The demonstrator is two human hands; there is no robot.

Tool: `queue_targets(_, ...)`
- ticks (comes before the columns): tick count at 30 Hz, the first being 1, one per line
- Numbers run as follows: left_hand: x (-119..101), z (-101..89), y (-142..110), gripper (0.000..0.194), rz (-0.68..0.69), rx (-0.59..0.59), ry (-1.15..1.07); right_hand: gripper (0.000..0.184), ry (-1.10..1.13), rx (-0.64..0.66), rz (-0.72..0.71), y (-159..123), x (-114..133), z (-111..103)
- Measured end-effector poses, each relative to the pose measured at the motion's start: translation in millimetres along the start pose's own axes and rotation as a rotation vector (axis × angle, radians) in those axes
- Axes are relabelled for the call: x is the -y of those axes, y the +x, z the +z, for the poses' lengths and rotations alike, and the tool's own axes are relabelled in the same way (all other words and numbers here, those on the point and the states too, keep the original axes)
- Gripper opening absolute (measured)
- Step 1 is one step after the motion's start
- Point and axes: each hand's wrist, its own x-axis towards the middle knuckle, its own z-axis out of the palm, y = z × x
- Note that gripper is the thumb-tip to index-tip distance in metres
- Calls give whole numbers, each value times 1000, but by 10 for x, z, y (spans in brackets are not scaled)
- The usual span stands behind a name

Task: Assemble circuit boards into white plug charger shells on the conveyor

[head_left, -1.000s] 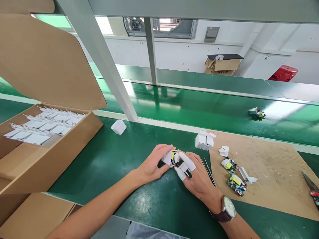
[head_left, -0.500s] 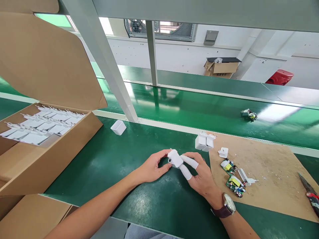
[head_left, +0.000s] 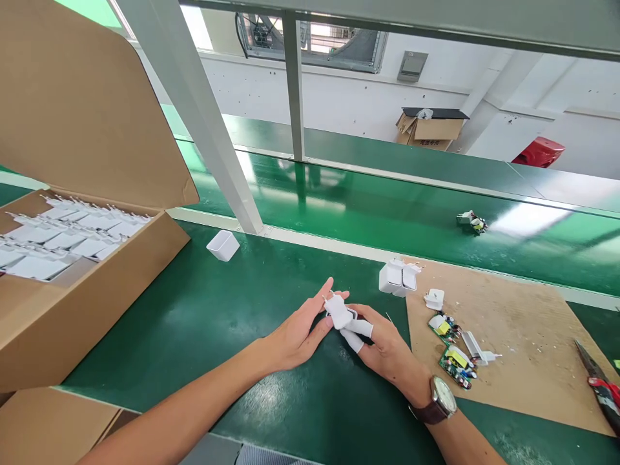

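workshop — green workbench (head_left: 271, 281), circuit boards (head_left: 455, 366)

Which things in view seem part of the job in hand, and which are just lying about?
Likely part of the job:
white plug, held by the right hand, left hand against it
standing pair of plugs
circuit boards
white shell
open box

Apparently just lying about:
pliers, in neither hand
carton at the back
red object

White charger housing (head_left: 339, 311), tilted, between fingers (head_left: 358, 327)
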Motion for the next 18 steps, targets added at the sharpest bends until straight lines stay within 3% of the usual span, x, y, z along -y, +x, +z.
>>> queue_targets(6, -29, 64, 10, 81, 139, -70, 16, 42, -12, -78, 60, -23, 89, 2)
queue_targets(12, -42, 73, 32, 85, 130, -64, 24, 47, -20, 37, 96, 18, 111, 6)
queue_targets(18, -24, 56, 28, 101, 179, -65, 21, 43, 6, -128, 54, 48, 169, -1)
